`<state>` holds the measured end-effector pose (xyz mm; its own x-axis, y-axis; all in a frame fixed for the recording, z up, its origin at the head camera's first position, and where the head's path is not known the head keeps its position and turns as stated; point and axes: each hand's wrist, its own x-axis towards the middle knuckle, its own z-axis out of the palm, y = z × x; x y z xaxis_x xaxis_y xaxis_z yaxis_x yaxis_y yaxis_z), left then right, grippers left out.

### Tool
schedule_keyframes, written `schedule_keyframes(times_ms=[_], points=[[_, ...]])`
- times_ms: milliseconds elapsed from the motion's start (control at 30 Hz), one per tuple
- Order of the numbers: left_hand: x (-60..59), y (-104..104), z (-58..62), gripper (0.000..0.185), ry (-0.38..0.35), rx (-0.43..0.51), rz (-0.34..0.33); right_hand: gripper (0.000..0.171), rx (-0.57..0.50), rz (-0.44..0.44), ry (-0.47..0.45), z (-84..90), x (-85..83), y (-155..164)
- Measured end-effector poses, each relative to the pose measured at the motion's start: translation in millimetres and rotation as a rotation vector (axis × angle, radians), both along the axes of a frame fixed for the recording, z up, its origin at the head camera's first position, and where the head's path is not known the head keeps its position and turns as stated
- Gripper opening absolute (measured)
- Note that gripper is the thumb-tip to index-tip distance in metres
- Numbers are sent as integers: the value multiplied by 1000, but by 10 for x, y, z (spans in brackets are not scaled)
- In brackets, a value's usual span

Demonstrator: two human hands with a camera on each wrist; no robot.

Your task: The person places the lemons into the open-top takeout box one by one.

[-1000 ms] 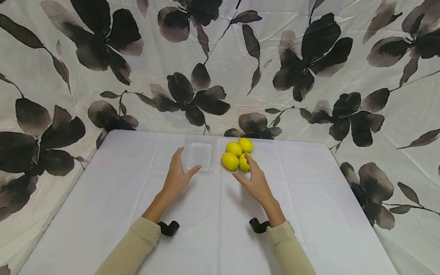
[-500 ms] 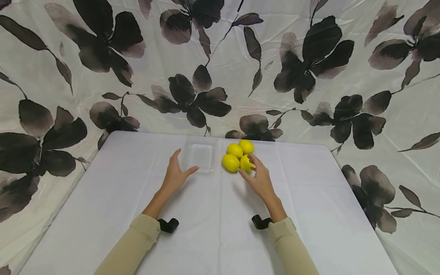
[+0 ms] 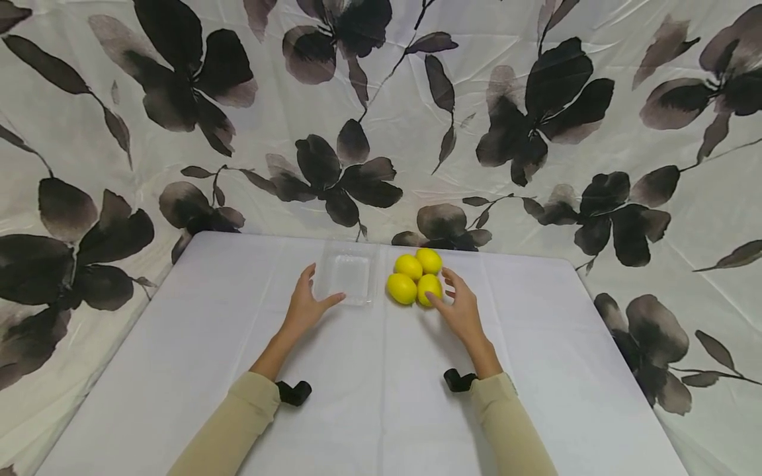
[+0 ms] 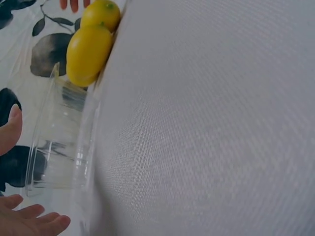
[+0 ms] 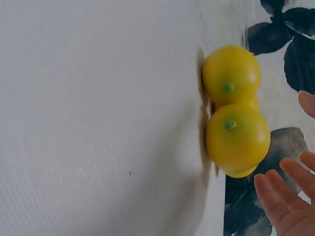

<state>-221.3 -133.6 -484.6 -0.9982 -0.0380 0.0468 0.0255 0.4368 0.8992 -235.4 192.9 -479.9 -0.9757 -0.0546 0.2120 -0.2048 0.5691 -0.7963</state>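
"Right hand (image 3: 461,314) sits farther outward than half a second ago; only its thumb seems to overlap the front-right lemon (image 3: 428,284) in the head view. What lies nearest us?"

"Beige sleeves (image 3: 229,423), then black devices (image 3: 294,394) at the wrists, probably angled inward to see each hand's work."

"And the fingers?"

"Both sets are parted and softly curved, gripping nothing. On the right they bow about as wide as one fruit, I'd judge; whether they touch it, I can't tell. Left hand (image 3: 302,309) is just beside the clear plastic tray (image 3: 350,274), thumb by its near edge, a spread that likely suits its width."

"Why do the lemons (image 3: 401,289) huddle so?"

"All four sit on the tabletop (image 3: 357,370) right of the tray, two in front, two behind; bunching probably keeps them from rolling (the right wrist view shows two green stem ends)."

"Beyond them?"

"Past the tabletop's far edge hangs a floral cloth (image 3: 417,99), perhaps to give a backdrop."
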Motion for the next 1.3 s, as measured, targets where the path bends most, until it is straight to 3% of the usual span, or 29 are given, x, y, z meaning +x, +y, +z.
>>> schedule_keyframes(times_ms=[233,533,967,1300], points=[[-33,10,-49,99,-10,30,-3,67,-34,9,-36,-61,-85,41],[-37,36,-50,97,-38,57,-2,66,-61,-31,-159,-123,-179,50],[-55,34,-97,93,-60,21,2,62,-59,-29,-209,-189,-256,24],[-53,45,-100,91,-20,14,-4,60,-60,-30,-231,-225,-286,-17]])
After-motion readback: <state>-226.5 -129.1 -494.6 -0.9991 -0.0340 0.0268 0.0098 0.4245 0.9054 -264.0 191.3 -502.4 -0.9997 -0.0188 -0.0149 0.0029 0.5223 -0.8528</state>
